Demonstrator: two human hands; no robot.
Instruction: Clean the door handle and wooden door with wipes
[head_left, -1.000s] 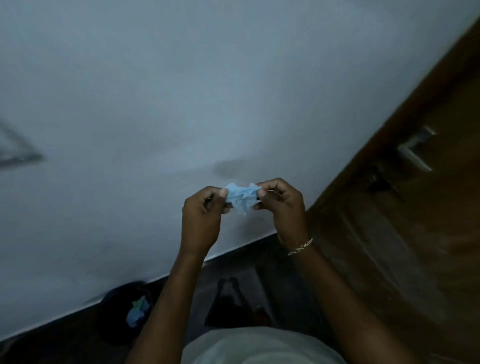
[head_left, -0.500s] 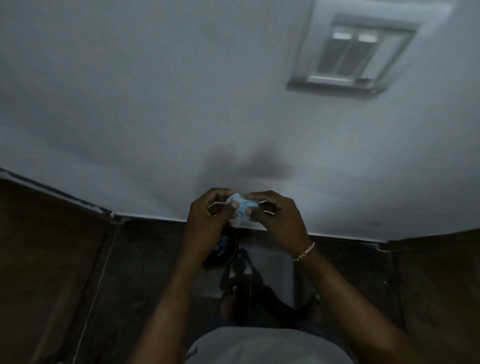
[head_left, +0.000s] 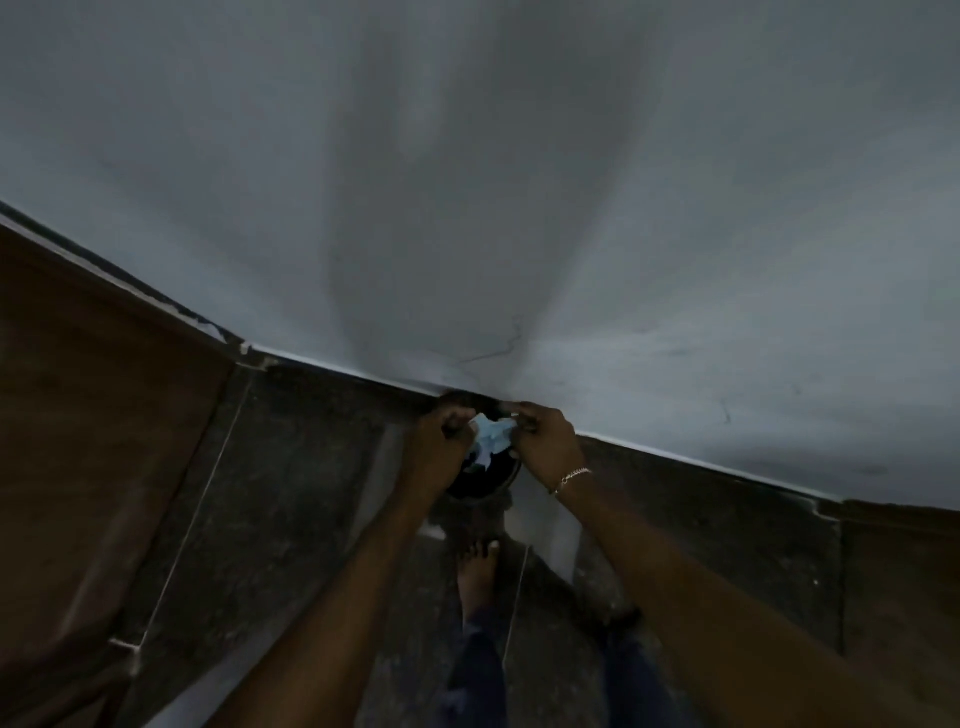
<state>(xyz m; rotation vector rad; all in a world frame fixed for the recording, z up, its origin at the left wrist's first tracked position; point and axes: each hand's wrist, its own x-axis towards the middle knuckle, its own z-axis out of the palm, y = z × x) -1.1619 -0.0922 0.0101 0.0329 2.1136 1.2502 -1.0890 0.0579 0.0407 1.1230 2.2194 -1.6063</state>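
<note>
Here I see the left hand (head_left: 439, 434) and right hand (head_left: 545, 441) pinching a crumpled blue wipe (head_left: 491, 435) between them, over a dark bin (head_left: 483, 480) at the floor's wall edge. Loosely released, it could miss. The door handle lies out of view; dimness obscures the bin's rim.

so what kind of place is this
Likely a dim indoor room or hallway corner in a home: a painted wall meets a dark stone floor, brown wooden panels stand at the sides, and a dark bin sits below the hands.
</note>
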